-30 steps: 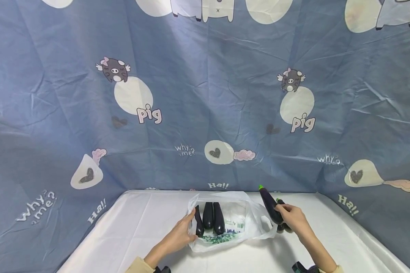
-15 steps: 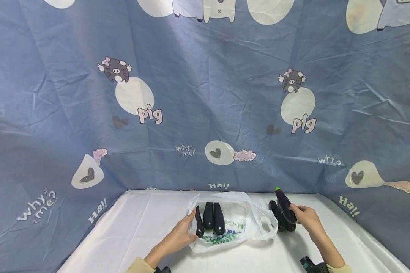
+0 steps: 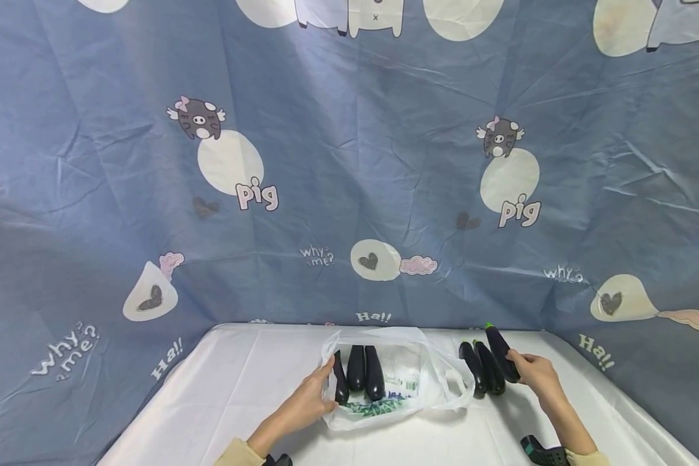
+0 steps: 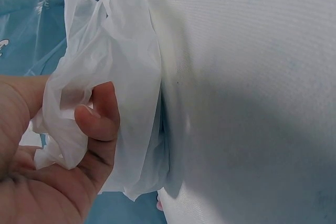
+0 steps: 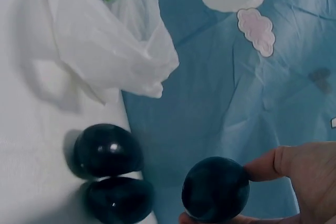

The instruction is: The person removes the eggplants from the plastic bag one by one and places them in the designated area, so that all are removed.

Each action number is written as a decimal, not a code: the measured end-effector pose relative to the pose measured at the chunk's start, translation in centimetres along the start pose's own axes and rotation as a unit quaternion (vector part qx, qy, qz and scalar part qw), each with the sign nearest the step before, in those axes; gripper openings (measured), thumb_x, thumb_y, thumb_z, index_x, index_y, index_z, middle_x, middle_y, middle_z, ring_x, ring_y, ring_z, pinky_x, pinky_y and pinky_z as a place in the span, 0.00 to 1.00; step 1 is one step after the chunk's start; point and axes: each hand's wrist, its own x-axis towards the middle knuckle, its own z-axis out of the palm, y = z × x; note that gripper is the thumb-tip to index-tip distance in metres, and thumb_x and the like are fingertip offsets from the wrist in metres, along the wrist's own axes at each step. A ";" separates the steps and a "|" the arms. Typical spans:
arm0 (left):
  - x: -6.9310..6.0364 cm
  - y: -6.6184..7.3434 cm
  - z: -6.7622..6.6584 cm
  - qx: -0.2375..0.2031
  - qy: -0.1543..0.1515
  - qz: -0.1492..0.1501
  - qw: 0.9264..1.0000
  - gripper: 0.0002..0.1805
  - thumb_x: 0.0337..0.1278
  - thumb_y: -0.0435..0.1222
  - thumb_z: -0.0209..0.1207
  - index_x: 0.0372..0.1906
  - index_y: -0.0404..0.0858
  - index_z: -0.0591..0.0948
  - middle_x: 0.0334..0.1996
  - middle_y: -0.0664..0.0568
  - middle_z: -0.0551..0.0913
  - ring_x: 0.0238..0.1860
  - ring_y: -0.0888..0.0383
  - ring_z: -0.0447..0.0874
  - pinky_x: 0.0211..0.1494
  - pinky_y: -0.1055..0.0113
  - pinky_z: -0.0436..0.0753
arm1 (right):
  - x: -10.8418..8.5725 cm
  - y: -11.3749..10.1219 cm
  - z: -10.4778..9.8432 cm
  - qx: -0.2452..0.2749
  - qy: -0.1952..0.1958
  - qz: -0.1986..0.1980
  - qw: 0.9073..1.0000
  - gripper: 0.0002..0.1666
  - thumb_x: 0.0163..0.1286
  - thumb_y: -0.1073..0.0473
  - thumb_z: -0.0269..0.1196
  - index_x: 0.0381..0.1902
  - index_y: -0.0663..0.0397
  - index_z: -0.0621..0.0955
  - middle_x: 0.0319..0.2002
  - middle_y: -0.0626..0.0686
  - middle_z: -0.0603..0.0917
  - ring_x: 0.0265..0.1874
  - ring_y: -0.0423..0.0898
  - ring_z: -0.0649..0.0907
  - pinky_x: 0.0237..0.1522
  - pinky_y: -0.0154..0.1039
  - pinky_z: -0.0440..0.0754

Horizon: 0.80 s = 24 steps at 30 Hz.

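Observation:
My left hand (image 3: 310, 399) grips the left edge of a white plastic bag (image 3: 439, 385); in the left wrist view its fingers curl round the bunched plastic (image 4: 68, 140). Three dark purple eggplants show inside the bag's open mouth, among them a middle eggplant (image 3: 356, 369). My right hand (image 3: 537, 377) holds another eggplant (image 3: 501, 353) between thumb and fingers, its green stem end pointing away from me. Just left of it, two eggplants lie side by side on the table, one nearer the bag (image 3: 473, 367) and one nearer my hand (image 3: 490, 370). The right wrist view shows the held eggplant (image 5: 215, 188) end-on.
A white cloth covers the table (image 3: 239, 362). Behind it hangs a blue patterned curtain (image 3: 349, 162). The bag's right handle loop (image 3: 457, 388) reaches close to the loose eggplants. A dark band (image 3: 544, 453) sits at my right wrist.
My right hand has carried its eggplant rightward, from beside the bag to the right of the two loose eggplants, which now show fully. My left hand and the bag stay in place.

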 end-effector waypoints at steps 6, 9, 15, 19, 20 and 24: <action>0.0 0.1 0.0 0.003 0.001 -0.002 1.000 0.50 0.45 0.30 0.66 0.73 0.25 0.52 0.72 0.31 0.56 0.72 0.34 0.56 0.70 0.41 0.62 | 0.2 0.7 -0.3 -0.003 -0.001 0.015 1.000 0.49 0.68 0.34 0.46 0.64 0.77 0.66 0.62 0.78 0.66 0.45 0.63 0.81 0.54 0.67 0.72; 0.0 0.1 0.1 0.005 0.002 -0.001 1.000 0.50 0.45 0.30 0.66 0.73 0.24 0.53 0.72 0.31 0.56 0.72 0.34 0.56 0.70 0.41 0.62 | 0.3 1.1 -0.4 -0.005 0.002 0.022 1.000 0.48 0.68 0.35 0.48 0.63 0.78 0.66 0.60 0.78 0.68 0.41 0.60 0.82 0.54 0.67 0.72; -0.1 0.1 0.1 0.002 0.000 -0.003 1.000 0.50 0.45 0.30 0.66 0.73 0.25 0.52 0.72 0.31 0.56 0.72 0.34 0.56 0.70 0.40 0.61 | 0.6 1.9 -0.3 -0.008 0.009 0.043 0.999 0.49 0.65 0.36 0.51 0.62 0.80 0.66 0.55 0.78 0.72 0.41 0.61 0.81 0.53 0.69 0.72; -0.1 0.1 0.0 -0.001 -0.002 -0.006 1.000 0.50 0.45 0.30 0.66 0.73 0.26 0.52 0.73 0.32 0.55 0.72 0.35 0.55 0.70 0.40 0.61 | 0.7 2.3 -0.1 -0.008 0.011 0.059 0.998 0.50 0.64 0.36 0.53 0.62 0.81 0.65 0.55 0.79 0.71 0.45 0.66 0.79 0.54 0.69 0.71; -0.1 0.1 0.0 -0.001 -0.002 -0.005 1.000 0.50 0.45 0.30 0.66 0.73 0.26 0.52 0.73 0.32 0.55 0.72 0.34 0.55 0.70 0.39 0.61 | 0.8 2.4 -0.1 -0.009 0.011 0.062 0.998 0.50 0.64 0.37 0.53 0.62 0.81 0.65 0.56 0.79 0.71 0.46 0.67 0.79 0.54 0.70 0.71; -0.1 0.1 0.0 -0.002 -0.004 -0.008 1.000 0.50 0.45 0.30 0.65 0.74 0.27 0.51 0.73 0.32 0.55 0.72 0.34 0.54 0.70 0.39 0.61 | 1.0 2.7 0.1 -0.019 0.011 0.069 0.997 0.49 0.65 0.38 0.54 0.62 0.81 0.65 0.56 0.79 0.71 0.47 0.69 0.79 0.53 0.69 0.72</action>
